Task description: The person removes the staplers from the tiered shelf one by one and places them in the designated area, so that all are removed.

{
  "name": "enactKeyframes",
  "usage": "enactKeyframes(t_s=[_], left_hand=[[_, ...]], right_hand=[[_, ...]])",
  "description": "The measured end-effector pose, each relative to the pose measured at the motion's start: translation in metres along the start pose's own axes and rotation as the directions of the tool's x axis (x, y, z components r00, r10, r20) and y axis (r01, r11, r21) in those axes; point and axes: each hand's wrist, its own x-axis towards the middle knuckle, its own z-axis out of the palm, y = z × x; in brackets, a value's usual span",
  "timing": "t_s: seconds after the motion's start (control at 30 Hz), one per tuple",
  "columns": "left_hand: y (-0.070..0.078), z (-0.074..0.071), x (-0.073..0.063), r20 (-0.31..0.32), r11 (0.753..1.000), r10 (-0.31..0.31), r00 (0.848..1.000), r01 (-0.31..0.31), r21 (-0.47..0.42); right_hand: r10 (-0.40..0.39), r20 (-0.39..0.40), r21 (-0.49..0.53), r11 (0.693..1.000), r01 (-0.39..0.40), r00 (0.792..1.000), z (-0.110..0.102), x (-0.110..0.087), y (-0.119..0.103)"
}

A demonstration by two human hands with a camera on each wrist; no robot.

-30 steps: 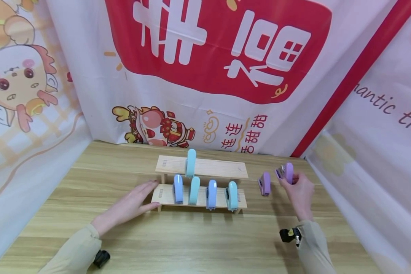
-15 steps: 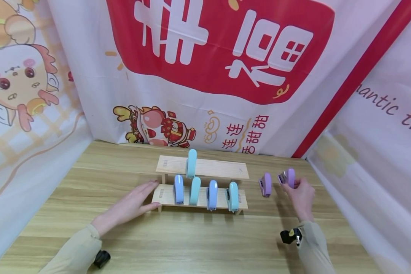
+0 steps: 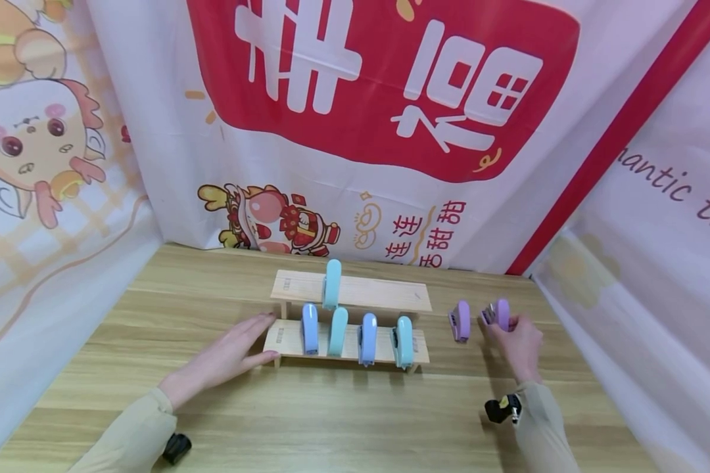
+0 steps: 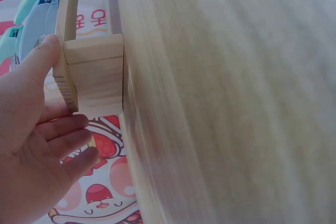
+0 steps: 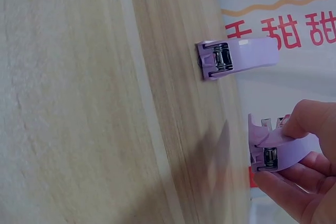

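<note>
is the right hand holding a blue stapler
No, the stapler between the right hand's thumb and fingers is purple.

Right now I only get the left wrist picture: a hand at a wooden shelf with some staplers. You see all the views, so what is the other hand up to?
Observer: The right hand is holding a purple stapler.
Visitor: Oh, nice! Is it the only one in that colour?
Observer: No, a second purple stapler stands on the table.
Visitor: And the row I see runs off my picture's edge. What's in it?
Observer: Four on the lower shelf, from left to right in the head view: a blue stapler, a turquoise stapler, another blue stapler and another turquoise stapler.
</note>
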Motion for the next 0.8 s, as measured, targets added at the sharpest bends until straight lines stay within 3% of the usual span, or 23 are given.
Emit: enactKeyframes(t_s=[0.8], left_hand=[[0.001,0.0,-0.001,0.0,1.0,-0.005,1.0,0.005,-0.004]], right_hand=[[-0.012,0.012,-0.04,0.999,0.012,1.0,0.011,0.009,0.008]])
